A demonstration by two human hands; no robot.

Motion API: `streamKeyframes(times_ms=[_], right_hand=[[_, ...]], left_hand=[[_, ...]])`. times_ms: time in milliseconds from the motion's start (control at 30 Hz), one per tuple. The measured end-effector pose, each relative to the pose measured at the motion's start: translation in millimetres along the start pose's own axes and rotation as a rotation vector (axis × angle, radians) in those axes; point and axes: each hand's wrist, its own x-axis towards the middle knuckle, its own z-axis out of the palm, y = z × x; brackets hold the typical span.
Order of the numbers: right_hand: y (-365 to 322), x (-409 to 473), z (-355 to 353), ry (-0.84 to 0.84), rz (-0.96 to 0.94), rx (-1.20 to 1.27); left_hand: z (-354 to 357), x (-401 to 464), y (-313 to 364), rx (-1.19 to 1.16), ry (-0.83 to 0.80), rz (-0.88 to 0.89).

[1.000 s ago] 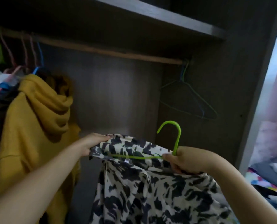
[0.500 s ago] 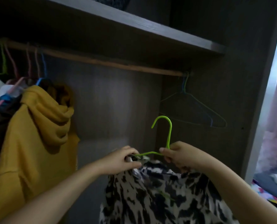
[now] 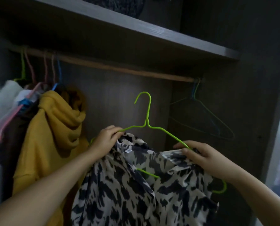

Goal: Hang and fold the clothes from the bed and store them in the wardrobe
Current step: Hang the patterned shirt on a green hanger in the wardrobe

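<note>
Holding a green hanger [image 3: 148, 115] up in front of the open wardrobe [image 3: 258, 79], with a black-and-white patterned shirt [image 3: 136, 193] half draped over it. Left hand [image 3: 107, 138] has its fingers curled round the hanger's left arm and a bunch of the shirt's collar area, so it's clamped on both at once. Right hand [image 3: 199, 154] pinches the shirt's edge against the right arm of the hanger, thumb on the fabric and fingers wrapped behind. Hook points up, below the rail [image 3: 119, 69] and not touching it. Part of the hanger's bottom bar shows through the neck opening, and its right tip pokes out past the right wrist.

Over on the left of the rail there's a yellow hoodie [image 3: 54, 136] hanging with a few other clothes bunched beside it on pink, blue and green hangers. Two bare wire hangers [image 3: 206, 115] hang at the far right end of the rail. A shelf [image 3: 152, 35] runs across above, with something dark on top, too dim to make out.
</note>
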Motion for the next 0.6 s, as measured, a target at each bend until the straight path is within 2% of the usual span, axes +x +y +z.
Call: streamKeyframes(times_ms=[133,200,333,433,533,600], right_hand=[[-37.5,40.2,-5.8,0.157,-0.048,-0.021],[-62.2,71.4,-8.1,0.243,-0.064,-0.030],[-116.0,141.3,-1.8,0.386,-0.193,-0.047],[-152.0,185.0,19.2,0.348,-0.265,-0.050],[-174.4,215.3,54.5,0.276,-0.243,0.011],[-180.4,225.4,82.1,0.224,-0.214,0.070]], left_hand=[[-7.8,32.9,0.0,0.084,0.093,-0.230],[-12.5,42.8,6.3,0.005,0.055,-0.338],[-8.5,30.8,21.7,-0.147,-0.064,-0.420],[-8.8,13.8,19.5,-0.276,-0.063,-0.450],[-28.5,3.0,13.4,-0.501,0.083,-0.481],[-46.7,-5.8,8.1,-0.569,0.175,-0.487]])
